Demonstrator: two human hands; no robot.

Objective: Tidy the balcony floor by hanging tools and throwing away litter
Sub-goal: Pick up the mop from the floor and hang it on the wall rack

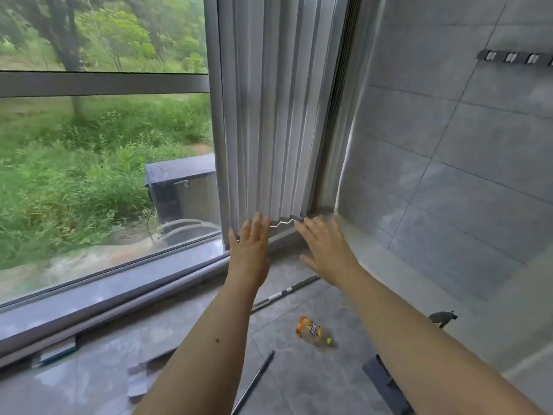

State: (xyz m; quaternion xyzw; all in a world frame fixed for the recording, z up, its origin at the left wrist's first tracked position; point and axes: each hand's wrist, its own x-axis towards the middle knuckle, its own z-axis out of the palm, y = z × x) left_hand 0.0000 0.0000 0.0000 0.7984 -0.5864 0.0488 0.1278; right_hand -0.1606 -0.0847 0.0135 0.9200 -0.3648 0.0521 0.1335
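a: biggest items first?
b: a large window [101, 163] is seen on the left, greenery outside. a folded pleated screen [269, 115] is stacked at the window's right edge, next to the grey tiled wall [449, 145]. a hook rail [511, 58] is mounted high on that wall, nothing seen hanging on it.
a: floor?
b: grey tiled floor [314, 381]. one long pole [284, 293] is laid near the window track, a second pole [254, 381] lower down, well apart from the first. a dark flat tool head [386, 384] is seen bottom right, partly cut off by the right arm. a dark object [443, 317] sits behind that arm; type can't be told.
a: litter?
b: an orange-yellow wrapper [312, 330] is lying on the floor between the two poles, touched by nothing.
a: hands?
b: left hand [250, 250] and right hand [327, 250] are both held out towards the screen's bottom edge, fingers spread flat, nothing gripped.
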